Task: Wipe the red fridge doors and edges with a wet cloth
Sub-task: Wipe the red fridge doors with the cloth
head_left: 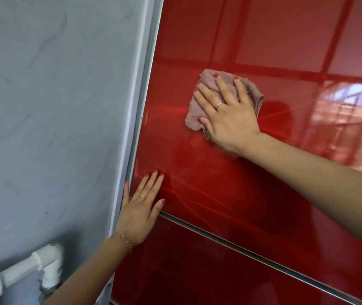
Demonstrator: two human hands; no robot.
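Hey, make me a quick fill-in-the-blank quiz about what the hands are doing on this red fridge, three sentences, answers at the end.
1. The right hand presses a pinkish ____ flat against the upper fridge door.
2. The left hand rests open near the door's ____ edge, holding nothing.
3. A metal strip separates the upper door from the ____ door.

Missing words: cloth; left; lower

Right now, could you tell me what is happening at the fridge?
A person is wiping the upper red fridge door. The right hand presses a pinkish cloth flat against it, fingers spread. The left hand rests open by the door's left edge, just above the seam to the lower door.
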